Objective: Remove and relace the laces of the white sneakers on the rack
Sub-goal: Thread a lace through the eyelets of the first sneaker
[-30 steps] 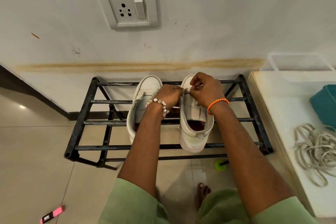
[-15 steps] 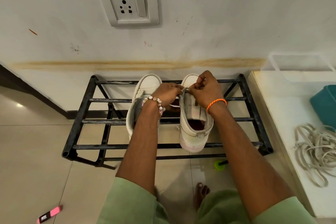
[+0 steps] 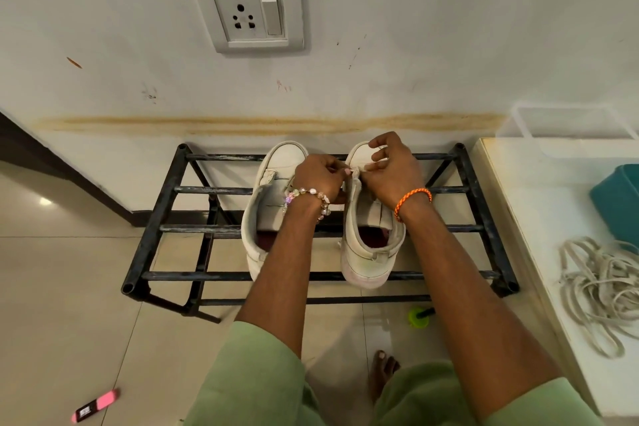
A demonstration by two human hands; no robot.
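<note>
On the top bars of a low black metal shoe rack (image 3: 162,228) set against a pale wall stand two white low-top sneakers, toes to the wall, heels toward the viewer. Both hands meet over the right white sneaker (image 3: 366,252), near the front of its lace opening. The left hand (image 3: 320,176), with a bracelet of pastel beads (image 3: 307,195) at its wrist, has its fingers curled and pinches a small pale bit, seemingly a lace end, at the inner edge of that shoe. The right hand (image 3: 390,169), with a braided orange thread band (image 3: 413,199) at its wrist, pinches at the same spot from the other side with its forefinger arched above; a thin pale lace strand shows by its fingers. How far the lacing runs is hidden by the hands. The left white sneaker (image 3: 273,190) stands just beside, untouched, its tongue showing with no lace across it.

Right of the rack, a white cabinet top (image 3: 539,218) carries a loose heap of off-white laces or cord (image 3: 601,290), a teal plastic tub (image 3: 619,201) and a clear plastic box (image 3: 567,128). A white wall socket with switch (image 3: 247,10) sits above the rack. On the beige tiled floor (image 3: 69,304) lie a pink and black flat object (image 3: 95,406) and a green round cap (image 3: 418,318). Light green sleeves and a bare foot (image 3: 382,373) show below.
</note>
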